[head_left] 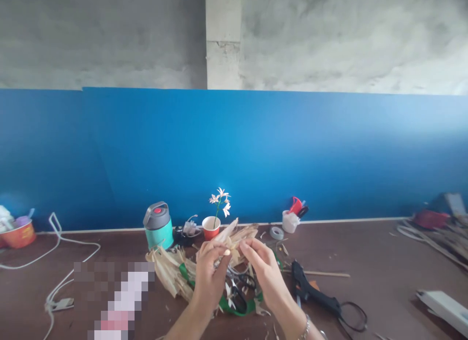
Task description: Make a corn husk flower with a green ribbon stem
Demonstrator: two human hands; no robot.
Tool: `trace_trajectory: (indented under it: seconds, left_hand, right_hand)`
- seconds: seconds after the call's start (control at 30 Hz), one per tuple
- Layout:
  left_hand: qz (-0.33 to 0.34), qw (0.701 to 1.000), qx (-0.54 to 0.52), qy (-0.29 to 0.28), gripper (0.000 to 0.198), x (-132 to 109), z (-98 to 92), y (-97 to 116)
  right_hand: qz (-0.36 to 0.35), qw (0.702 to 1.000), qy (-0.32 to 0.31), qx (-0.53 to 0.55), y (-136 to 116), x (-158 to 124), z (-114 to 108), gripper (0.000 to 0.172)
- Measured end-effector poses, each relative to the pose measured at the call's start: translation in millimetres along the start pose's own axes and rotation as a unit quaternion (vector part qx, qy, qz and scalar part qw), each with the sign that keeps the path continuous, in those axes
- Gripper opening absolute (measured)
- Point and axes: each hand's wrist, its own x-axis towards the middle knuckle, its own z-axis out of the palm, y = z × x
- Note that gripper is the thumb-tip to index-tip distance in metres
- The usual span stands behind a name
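Note:
Both of my hands are raised over the brown table (373,276) and pinch one dry corn husk strip (234,235) between them. My left hand (210,274) grips its lower left part with closed fingers. My right hand (265,269) pinches its right side; a bracelet sits on that wrist. Under my hands lie a pile of pale husks (170,272), scissors (237,286) and green tape or ribbon (237,308).
A black glue gun (310,291) with its cord lies to the right. At the back stand a teal jug (158,226), a red cup with a small husk flower (211,227), a tape roll (277,232) and a white cup of tools (290,220). A white cable (58,262) lies left.

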Motion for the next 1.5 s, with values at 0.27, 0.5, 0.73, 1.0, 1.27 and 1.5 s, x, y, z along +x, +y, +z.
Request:
trace_trajectory:
  seconds: [0.27,0.5,0.73,1.0,1.27,1.5]
  left_hand:
    - [0.043,0.997,0.044,-0.055,0.016,0,0.3,-1]
    - [0.071,0.993,0.037,-0.082,0.019,0,-3.0,2]
    - [0.092,0.986,0.053,-0.129,0.020,4,-6.4,-1]
    - [0.104,0.968,0.052,-0.224,0.021,5,-6.5,1]
    - [0.142,0.956,0.069,-0.248,0.028,2,-9.7,4]
    - [0.154,0.981,0.051,-0.107,0.022,4,-7.3,-2]
  right_hand:
    - [0.006,0.995,-0.091,-0.031,-15,4,-7,0.040]
    - [0.085,0.988,-0.120,0.045,-17,4,-10,0.037]
    - [0.042,0.993,-0.103,-0.026,-33,2,-16,0.036]
    - [0.086,0.977,-0.191,-0.034,-31,7,-28,0.028]
    - [0.121,0.965,-0.230,-0.028,-29,7,-28,0.030]
    - [0.107,0.987,-0.116,-0.016,-27,8,-31,0.041]
